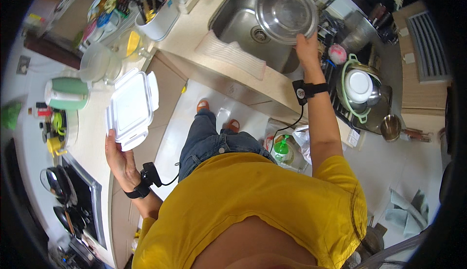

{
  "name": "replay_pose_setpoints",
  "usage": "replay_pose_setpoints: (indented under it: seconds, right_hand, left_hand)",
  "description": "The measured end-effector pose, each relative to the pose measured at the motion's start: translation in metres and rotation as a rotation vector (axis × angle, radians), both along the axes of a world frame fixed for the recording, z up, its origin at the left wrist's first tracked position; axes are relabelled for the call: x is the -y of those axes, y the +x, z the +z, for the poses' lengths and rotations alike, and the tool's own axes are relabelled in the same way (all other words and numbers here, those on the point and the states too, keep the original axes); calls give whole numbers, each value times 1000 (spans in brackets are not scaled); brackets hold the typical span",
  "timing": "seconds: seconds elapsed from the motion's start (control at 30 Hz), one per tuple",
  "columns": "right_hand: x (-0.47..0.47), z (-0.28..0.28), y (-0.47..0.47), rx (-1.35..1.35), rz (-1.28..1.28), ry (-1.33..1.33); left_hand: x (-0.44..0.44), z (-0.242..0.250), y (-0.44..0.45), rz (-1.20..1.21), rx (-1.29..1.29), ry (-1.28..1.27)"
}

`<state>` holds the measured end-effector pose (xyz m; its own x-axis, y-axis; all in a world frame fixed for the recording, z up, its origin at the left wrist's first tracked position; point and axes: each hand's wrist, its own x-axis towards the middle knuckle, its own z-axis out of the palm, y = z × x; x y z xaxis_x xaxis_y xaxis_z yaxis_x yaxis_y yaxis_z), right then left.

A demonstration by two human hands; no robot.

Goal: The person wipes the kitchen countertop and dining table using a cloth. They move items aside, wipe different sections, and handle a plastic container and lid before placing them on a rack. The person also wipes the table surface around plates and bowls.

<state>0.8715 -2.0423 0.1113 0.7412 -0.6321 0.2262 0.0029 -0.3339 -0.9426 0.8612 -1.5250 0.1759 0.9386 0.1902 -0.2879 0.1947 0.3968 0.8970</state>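
With its fingers at the near edge, my left hand (pixel 122 159) holds a white rectangular snap-lock container lid (pixel 132 105) above the left counter. My right hand (pixel 307 48) grips the rim of a round stainless steel basin (pixel 286 14), raised over the right part of the steel sink (pixel 237 24). The fingers under the basin are partly hidden. The sink's drain shows beside the basin. A striped cloth (pixel 233 55) lies over the front edge of the sink. Each wrist carries a black strap with a small device.
At right, a green-rimmed colander (pixel 346 105) holds a white bowl (pixel 358 86) and other bowls. A clear pitcher (pixel 98 63), a green kettle (pixel 67 93) and a cooktop (pixel 85 192) stand along the left counter. A white utensil holder (pixel 158 24) is left of the sink.
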Motion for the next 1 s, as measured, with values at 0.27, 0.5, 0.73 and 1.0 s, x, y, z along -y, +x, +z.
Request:
replay_pose_setpoints:
  seconds: [0.27,0.5,0.73,1.0]
  right_hand:
    - [-17,-26,4,-252,75,-845]
    - [-10,10,-2,-6,10,432]
    - [-82,20,22,-24,-86,51]
    - [-284,59,95,-73,400,741]
  left_hand:
    - [-23,-2,-13,-14,-8,-60]
    - [-73,-9,-28,20,18,-176]
    - [-157,-17,-69,120,21,-84]
    - [-238,-26,-104,270,-10,-98]
